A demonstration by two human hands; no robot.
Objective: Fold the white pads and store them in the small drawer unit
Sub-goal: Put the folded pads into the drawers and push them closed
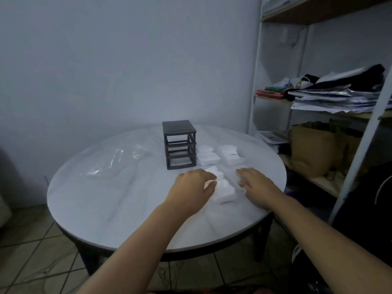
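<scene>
A dark grey small drawer unit (179, 144) stands near the far side of the round white table (118, 200), its drawer slots looking hollow. A pile of white pads (224, 188) lies in front of it, between my hands. My left hand (194, 183) is at the pile's left edge, with fingers and thumb curled round a pad there. My right hand (253, 183) lies on the pile's right side with fingers stretched forward. Two more stacks of white pads (209, 158) (230, 154) sit right of the unit.
A crumpled clear plastic bag (115, 162) lies on the table's left half. A metal shelf rack (331, 98) with papers, clothes and a brown paper bag (314, 149) stands close to the table's right edge. Tiled floor lies below.
</scene>
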